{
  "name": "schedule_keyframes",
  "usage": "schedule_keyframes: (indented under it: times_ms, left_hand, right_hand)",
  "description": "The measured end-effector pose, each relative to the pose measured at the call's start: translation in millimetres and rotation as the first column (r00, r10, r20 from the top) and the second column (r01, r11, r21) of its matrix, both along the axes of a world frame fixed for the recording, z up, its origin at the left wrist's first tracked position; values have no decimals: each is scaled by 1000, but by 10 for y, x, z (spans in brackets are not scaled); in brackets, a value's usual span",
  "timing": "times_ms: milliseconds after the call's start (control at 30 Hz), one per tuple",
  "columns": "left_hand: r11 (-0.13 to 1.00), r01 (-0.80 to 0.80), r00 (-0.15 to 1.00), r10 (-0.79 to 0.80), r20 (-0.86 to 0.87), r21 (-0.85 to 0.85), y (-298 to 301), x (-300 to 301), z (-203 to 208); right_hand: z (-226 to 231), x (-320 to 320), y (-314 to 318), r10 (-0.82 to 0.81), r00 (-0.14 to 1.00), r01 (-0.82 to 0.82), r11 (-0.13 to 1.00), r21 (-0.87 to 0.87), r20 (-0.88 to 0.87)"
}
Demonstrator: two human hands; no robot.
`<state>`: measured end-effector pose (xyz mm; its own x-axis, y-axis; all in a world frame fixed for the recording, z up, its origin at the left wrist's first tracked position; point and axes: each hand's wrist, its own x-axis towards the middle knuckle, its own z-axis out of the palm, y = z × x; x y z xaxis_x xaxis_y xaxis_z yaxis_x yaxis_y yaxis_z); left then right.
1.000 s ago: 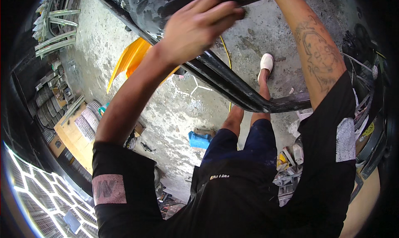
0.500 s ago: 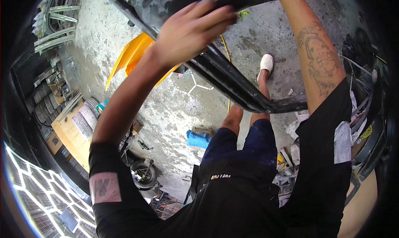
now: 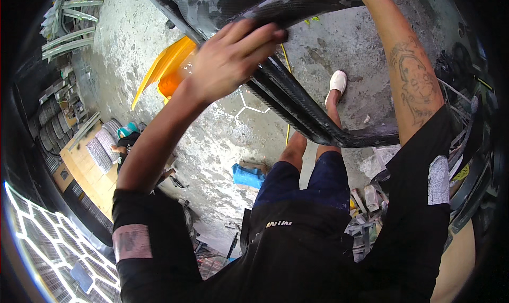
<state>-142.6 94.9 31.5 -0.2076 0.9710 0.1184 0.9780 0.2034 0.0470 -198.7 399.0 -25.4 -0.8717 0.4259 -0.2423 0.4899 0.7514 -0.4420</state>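
The left hand (image 3: 225, 62), its fingers half curled and blurred, is over the black panel (image 3: 302, 6) at the top; I cannot tell whether it grips anything. The right hand is out of view. Pale lettering marks the black shirt (image 3: 297, 250).

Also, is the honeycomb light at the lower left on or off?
On: the honeycomb light glows bright white along its lines, and a similar white pattern shows on the floor.

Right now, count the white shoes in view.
1 shoe, on the floor, to the right of the left hand. Another may be hidden behind the black part.
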Motion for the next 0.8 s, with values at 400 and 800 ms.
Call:
schedule_keyframes:
  times_ms: [400, 800]
  left_hand:
    - [987, 160, 976, -157, -151, 4, 99, -258, 64]
    - [334, -925, 331, 470, 818, 182, -2110, 346, -886]
  right_hand:
    - [69, -126, -301, 18, 998, -21, 998, -58, -55]
    - [-679, -53, 293, 241, 937, -204, 965, 167, -252]
